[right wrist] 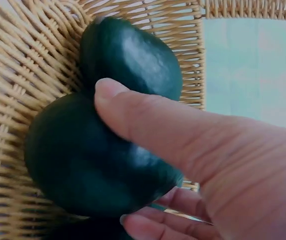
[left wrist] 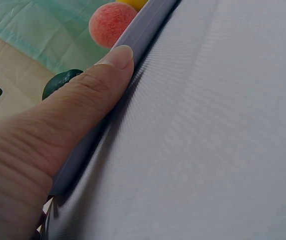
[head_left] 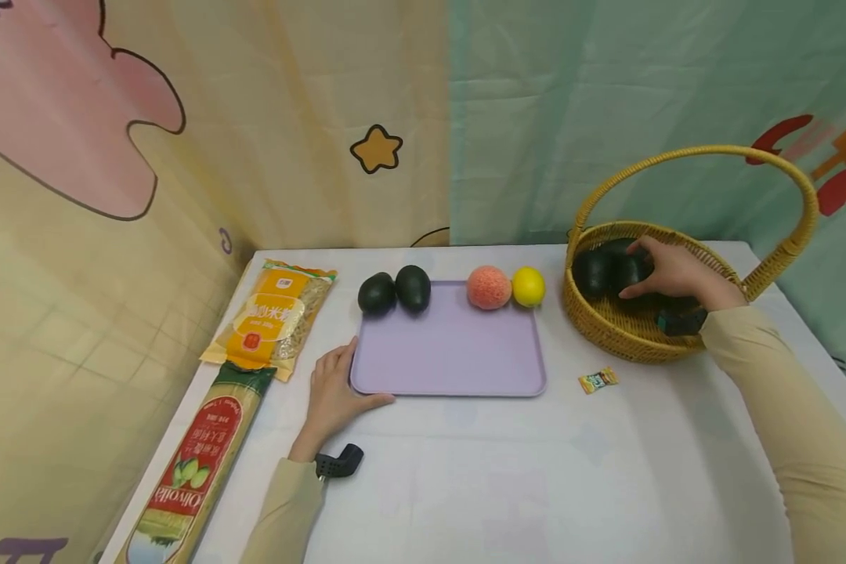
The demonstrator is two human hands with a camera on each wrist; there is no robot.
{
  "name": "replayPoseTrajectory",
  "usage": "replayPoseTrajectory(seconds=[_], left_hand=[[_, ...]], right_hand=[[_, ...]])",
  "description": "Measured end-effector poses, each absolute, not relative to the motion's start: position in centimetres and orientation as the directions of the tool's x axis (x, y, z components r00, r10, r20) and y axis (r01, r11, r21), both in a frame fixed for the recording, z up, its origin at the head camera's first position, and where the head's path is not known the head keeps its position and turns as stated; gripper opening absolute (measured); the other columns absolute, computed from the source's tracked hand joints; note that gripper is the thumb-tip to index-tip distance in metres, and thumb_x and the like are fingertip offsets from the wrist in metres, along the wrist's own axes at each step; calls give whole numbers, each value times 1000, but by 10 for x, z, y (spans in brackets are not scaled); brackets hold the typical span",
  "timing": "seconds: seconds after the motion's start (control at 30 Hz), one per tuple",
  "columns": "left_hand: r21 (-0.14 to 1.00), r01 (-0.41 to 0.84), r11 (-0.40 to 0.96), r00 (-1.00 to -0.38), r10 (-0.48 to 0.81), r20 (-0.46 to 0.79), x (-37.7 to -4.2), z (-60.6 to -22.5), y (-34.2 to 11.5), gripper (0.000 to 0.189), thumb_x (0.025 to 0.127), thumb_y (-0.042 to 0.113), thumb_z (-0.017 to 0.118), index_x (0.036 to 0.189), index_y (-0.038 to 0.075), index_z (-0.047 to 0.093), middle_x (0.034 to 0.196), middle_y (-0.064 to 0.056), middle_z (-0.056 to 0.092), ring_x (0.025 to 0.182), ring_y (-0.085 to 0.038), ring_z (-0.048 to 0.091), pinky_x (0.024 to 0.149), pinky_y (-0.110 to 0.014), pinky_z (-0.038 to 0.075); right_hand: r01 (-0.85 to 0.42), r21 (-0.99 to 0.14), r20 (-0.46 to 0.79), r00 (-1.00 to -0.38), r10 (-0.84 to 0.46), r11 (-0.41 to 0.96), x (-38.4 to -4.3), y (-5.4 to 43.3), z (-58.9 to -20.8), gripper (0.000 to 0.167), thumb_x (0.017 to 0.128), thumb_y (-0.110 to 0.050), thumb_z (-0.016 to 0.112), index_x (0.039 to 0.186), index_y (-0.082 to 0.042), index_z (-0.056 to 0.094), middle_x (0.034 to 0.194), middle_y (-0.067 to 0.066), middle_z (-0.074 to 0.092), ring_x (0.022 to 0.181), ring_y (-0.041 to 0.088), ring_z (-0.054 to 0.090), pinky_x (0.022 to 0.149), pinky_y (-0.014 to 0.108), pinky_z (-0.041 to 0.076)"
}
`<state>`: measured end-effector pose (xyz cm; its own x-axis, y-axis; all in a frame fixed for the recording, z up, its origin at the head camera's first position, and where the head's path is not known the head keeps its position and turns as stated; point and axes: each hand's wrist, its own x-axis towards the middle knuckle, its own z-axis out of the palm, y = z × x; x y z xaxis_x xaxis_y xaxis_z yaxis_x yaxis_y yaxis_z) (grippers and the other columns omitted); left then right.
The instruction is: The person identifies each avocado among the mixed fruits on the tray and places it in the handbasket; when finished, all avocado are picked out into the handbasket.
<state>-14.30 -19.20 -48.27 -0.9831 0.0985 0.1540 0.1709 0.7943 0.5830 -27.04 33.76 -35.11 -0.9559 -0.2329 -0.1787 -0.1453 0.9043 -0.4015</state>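
Observation:
Inside the wicker basket [head_left: 601,335], my right hand [head_left: 673,272] grips a dark green avocado [right wrist: 80,155], thumb on one side and fingers on the other. A second avocado [right wrist: 132,57] lies against it, and a third dark shape shows at the lower edge of the right wrist view. My left hand [head_left: 334,395] rests at the near left corner of a lilac tray [head_left: 451,352], its straight thumb along the front edge. Two avocados [head_left: 413,289] sit at the tray's far left corner. A pink peach [head_left: 489,287] and a yellow lemon [head_left: 529,287] sit at the far right.
A small wrapped candy [head_left: 598,381] lies between tray and basket. On the left are a yellow bag of grain [head_left: 268,317] and a long pasta packet [head_left: 197,470]. The basket's tall handle [head_left: 705,150] arches above my right hand. A curtain hangs behind the table.

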Motion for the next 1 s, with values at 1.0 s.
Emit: replayPoseTrajectory(seconds=[1.0], left_hand=[[584, 161, 796, -985, 88, 151, -141, -480, -190, 117, 59, 53, 85, 150, 8, 26, 139, -20, 36, 127, -36, 26, 103, -52, 20]], right_hand=[[-153, -448, -98, -971, -218, 881, -262, 347, -349, 62, 91, -39, 62, 132, 5, 46, 123, 37, 44, 111, 52, 44, 86, 64, 36]])
